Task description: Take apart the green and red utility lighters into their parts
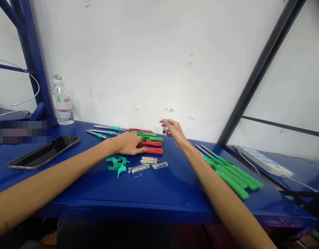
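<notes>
Tiny red-and-clear part (164, 129) — pinched in right hand (175, 132); left hand (129, 143) open on red handles (153, 147)

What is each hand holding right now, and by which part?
The right hand pinches a tiny red-and-clear piece between thumb and fingertip; its part is too small to tell. The left hand rests on red plastic handles, grip unclear.

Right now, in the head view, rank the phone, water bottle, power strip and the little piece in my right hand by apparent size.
1. phone
2. power strip, close to the phone in apparent size, so that pair is unsure
3. water bottle
4. small piece, pinched in the right hand
</notes>
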Tool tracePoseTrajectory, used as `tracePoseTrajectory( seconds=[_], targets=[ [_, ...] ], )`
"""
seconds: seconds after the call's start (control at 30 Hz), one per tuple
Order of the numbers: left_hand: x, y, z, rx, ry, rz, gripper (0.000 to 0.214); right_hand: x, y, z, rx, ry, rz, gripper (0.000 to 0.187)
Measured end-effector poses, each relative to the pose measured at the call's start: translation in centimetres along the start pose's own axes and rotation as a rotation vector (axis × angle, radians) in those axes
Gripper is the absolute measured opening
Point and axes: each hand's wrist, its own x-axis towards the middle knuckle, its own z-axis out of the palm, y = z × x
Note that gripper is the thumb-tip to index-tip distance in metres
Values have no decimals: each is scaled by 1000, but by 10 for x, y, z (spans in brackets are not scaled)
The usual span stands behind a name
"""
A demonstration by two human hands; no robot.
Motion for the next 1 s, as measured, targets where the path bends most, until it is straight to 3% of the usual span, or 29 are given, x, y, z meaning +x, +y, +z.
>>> tracePoseTrajectory(
  seconds=[0.33, 1.0],
  targets=[
    [0, 2, -2, -1, -10, -9, 64, -1, -1, -1, 1, 13, 19, 19],
    [2, -1, 1, -44, -8, -6, 62, -2, -3, 2, -31, -21, -14, 23]
  ],
)
